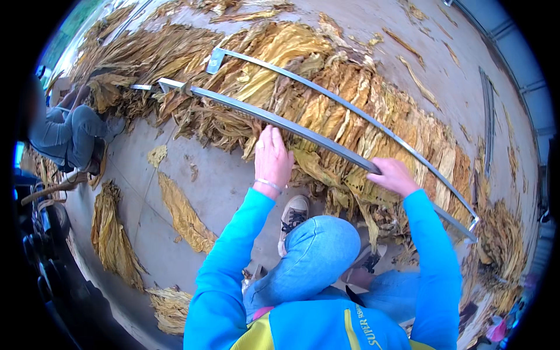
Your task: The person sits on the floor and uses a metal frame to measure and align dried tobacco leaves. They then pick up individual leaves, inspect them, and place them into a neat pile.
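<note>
My right hand point(393, 176) is closed around a long grey metal bar point(280, 120) that lies across a thick row of dried yellow-brown leaves, tobacco by their look point(350, 118). Just below the bar, my left hand point(273, 157) is at the near edge of the leaves, palm down with fingers stretched forward; its fingertips are close to the bar, and whether they touch it cannot be told. A second, thinner metal bar point(350, 106) with bent ends rests on top of the leaves, farther from me.
At the left a person point(81, 127) crouches by the same row of leaves. Loose leaves point(183, 214) and a leaf bundle point(111, 236) lie on the concrete floor point(210, 183). Another metal bar point(488, 122) is on the floor at the right, near a leaf heap point(503, 245).
</note>
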`<move>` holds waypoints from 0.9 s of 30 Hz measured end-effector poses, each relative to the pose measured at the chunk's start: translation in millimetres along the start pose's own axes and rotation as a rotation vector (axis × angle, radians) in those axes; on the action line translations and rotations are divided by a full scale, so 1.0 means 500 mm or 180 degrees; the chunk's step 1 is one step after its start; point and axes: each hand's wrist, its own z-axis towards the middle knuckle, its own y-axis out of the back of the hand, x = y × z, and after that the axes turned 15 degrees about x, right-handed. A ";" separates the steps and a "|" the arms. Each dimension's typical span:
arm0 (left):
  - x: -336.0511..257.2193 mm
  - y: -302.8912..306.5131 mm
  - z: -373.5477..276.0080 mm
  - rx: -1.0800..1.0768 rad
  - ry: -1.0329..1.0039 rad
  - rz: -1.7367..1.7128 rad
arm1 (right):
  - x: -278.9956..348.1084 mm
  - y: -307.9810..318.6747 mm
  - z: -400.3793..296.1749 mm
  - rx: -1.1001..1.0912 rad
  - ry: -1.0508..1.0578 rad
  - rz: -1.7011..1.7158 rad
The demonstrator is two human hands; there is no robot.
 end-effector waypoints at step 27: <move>0.108 -0.131 0.041 0.0218 0.0895 0.1548 | 0.116 0.079 0.188 -0.0201 0.0688 -0.0273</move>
